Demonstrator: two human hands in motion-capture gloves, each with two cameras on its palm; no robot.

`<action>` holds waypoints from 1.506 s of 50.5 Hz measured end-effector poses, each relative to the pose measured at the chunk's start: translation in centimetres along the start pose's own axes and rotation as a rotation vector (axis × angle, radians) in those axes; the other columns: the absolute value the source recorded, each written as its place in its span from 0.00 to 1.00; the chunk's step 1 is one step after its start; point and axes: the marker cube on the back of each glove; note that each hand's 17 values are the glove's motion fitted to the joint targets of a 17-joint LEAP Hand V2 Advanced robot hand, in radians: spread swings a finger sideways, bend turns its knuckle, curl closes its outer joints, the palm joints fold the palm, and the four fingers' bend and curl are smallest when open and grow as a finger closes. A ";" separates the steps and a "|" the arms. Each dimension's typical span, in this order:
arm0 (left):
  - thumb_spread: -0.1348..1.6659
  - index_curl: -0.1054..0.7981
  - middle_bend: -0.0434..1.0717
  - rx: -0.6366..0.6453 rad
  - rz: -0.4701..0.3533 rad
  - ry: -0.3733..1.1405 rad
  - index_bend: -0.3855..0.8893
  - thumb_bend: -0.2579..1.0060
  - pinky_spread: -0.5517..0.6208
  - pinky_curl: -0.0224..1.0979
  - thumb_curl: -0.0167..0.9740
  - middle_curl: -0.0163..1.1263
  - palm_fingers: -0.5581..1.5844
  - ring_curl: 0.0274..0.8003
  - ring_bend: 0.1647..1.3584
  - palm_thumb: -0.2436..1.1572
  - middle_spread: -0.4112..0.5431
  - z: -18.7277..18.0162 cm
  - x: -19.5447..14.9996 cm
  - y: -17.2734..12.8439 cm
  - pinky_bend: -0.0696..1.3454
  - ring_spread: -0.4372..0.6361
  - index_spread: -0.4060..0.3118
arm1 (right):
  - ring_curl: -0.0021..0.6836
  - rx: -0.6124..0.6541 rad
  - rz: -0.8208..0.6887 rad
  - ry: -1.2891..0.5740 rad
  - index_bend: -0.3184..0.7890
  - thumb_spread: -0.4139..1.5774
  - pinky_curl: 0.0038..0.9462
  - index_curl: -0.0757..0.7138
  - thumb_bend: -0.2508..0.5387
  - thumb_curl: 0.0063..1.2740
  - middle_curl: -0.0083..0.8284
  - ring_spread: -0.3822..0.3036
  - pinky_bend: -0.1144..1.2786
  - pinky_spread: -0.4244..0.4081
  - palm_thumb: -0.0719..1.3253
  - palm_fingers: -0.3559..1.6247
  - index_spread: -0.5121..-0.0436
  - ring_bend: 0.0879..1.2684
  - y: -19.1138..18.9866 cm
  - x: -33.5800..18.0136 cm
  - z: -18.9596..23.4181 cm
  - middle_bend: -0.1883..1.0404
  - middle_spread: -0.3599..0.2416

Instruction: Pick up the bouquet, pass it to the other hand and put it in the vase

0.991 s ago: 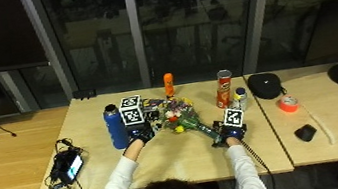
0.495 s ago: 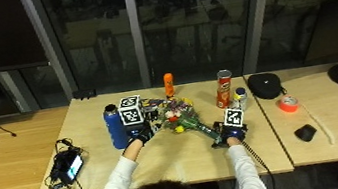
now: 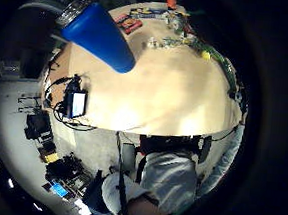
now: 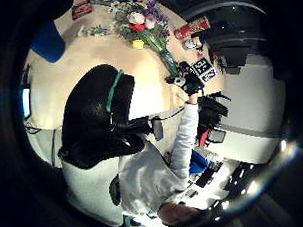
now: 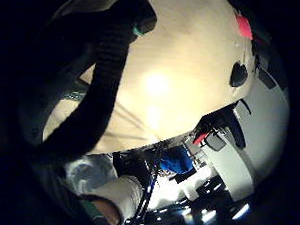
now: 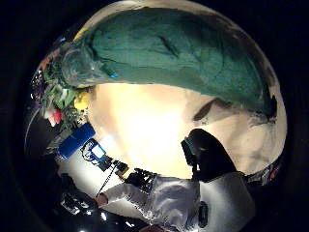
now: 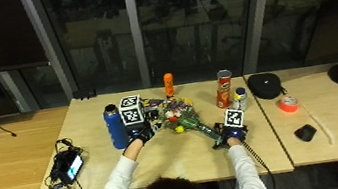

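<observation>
The wooden surface (image 7: 185,160) carries all items. The bouquet (image 7: 182,117) lies flat on it between the two hands, flower heads toward the blue bottle (image 7: 115,127), green-wrapped stem end toward the person's right. The orange vase (image 7: 169,85) stands upright at the far edge, well apart from the bouquet. The right hand (image 7: 232,137) is at the stem end, fingers curled round the green wrap, as its thumb-side palm view confirms. The left hand (image 7: 139,133) sits just beside the flower heads and bottle; whether its fingers are curled or straight cannot be told.
</observation>
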 end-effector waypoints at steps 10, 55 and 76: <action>0.75 0.54 0.20 0.010 -0.010 -0.011 0.44 0.19 0.72 0.35 0.32 0.30 0.46 0.34 0.23 0.41 0.64 -0.2 0.2 0.1 0.18 0.73 0.59 | 0.48 -0.009 0.063 0.000 0.35 0.67 0.38 0.23 0.29 0.31 0.39 0.87 0.77 0.89 0.61 0.22 0.78 0.47 -0.1 0.2 0.3 0.32 0.97; 0.75 0.54 0.19 -0.002 0.009 0.004 0.44 0.19 0.71 0.34 0.32 0.30 0.47 0.34 0.22 0.41 0.64 0.4 0.8 0.0 0.19 0.72 0.59 | 0.60 -0.016 -0.010 -0.089 0.48 0.74 0.36 0.57 0.36 0.35 0.57 0.24 0.46 0.27 0.85 0.75 0.58 0.38 0.6 -1.1 0.8 0.40 0.35; 0.75 0.55 0.19 -0.006 0.012 0.007 0.44 0.19 0.71 0.34 0.32 0.30 0.47 0.34 0.22 0.41 0.64 0.4 0.6 -0.3 0.19 0.72 0.59 | 0.79 0.578 -0.063 -0.052 0.56 0.71 0.45 0.66 0.27 0.35 0.75 0.26 0.52 0.18 0.80 0.94 0.60 0.68 -0.4 -2.2 -0.3 0.73 0.29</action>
